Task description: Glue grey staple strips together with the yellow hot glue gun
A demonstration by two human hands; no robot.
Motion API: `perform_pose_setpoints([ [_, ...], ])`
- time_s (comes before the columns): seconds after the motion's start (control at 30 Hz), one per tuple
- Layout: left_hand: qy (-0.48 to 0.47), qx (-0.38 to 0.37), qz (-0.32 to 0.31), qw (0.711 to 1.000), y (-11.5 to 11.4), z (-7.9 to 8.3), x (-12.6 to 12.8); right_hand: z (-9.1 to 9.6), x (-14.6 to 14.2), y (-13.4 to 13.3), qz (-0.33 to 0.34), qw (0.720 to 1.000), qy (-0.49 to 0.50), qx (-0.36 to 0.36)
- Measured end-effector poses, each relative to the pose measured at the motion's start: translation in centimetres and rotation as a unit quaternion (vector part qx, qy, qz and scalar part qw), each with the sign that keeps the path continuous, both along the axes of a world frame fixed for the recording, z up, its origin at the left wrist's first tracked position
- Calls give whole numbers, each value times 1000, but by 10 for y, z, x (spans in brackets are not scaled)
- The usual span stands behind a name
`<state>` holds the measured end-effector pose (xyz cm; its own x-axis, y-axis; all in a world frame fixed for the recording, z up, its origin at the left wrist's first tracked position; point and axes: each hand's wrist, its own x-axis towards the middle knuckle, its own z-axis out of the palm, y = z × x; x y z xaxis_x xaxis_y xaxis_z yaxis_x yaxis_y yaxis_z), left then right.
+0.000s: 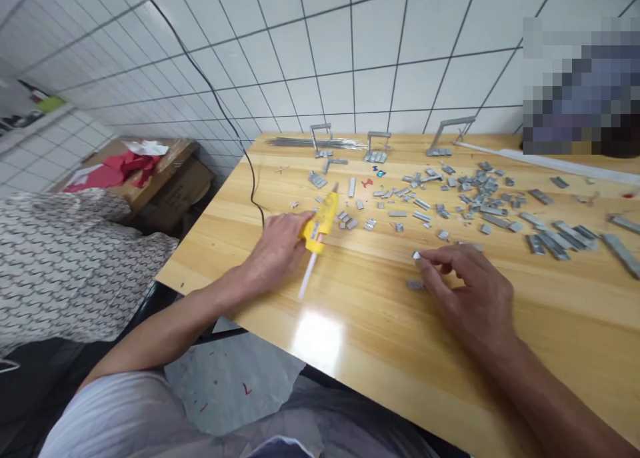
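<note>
My left hand [283, 245] grips a yellow hot glue gun [321, 221], its nozzle aimed toward the back of the table. A white glue stick [307, 276] sticks out of the gun's rear end. On the right, my right hand [467, 285] pinches a small grey piece [417, 255] between thumb and fingertip, held above the table. Just below those fingers lies a short grey strip [415, 285], partly hidden by the thumb. Several little grey pieces [370, 225] rest between the two hands.
A pile of grey pieces [483, 188] spreads over the right of the wooden table [370, 325]. Three small grey frames [377, 146] stand along the wall beside thin metal rods [310, 142]. A black cord [220, 98] hangs down at the left. Another person [585, 91], blurred, is at upper right.
</note>
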<state>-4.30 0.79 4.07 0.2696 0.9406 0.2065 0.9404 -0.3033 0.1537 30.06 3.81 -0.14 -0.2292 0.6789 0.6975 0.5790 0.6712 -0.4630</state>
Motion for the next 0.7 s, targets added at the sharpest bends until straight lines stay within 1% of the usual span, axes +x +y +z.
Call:
perform_pose_setpoints([
  [0.07, 59, -5, 79, 995, 1, 8, -25, -2, -1, -1, 13, 1000, -7, 3],
  [0.1, 88, -15, 101, 991, 1, 10, -37, -3, -1, -1, 20, 1000, -8, 5],
  [0.17, 138, -28, 127, 982, 1, 11, -56, -4, -2, -2, 30, 999, -8, 8],
  [0.23, 178, -45, 135, 974, 3, 9, -67, -5, -2, -3, 33, 999, -7, 10],
  [0.3, 200, -62, 138, 968, 6, 6, -72, -5, -3, -3, 34, 999, -8, 9],
  [0.43, 205, -77, 138, 966, 11, 2, -72, -4, -3, -3, 33, 999, -11, 10],
  [0.53, 207, -83, 133, 966, 11, -1, -74, -3, -3, -4, 31, 999, -16, 16],
  [0.7, 219, -92, 126, 963, 9, -9, -81, -2, -3, -6, 20, 999, -38, -2],
])
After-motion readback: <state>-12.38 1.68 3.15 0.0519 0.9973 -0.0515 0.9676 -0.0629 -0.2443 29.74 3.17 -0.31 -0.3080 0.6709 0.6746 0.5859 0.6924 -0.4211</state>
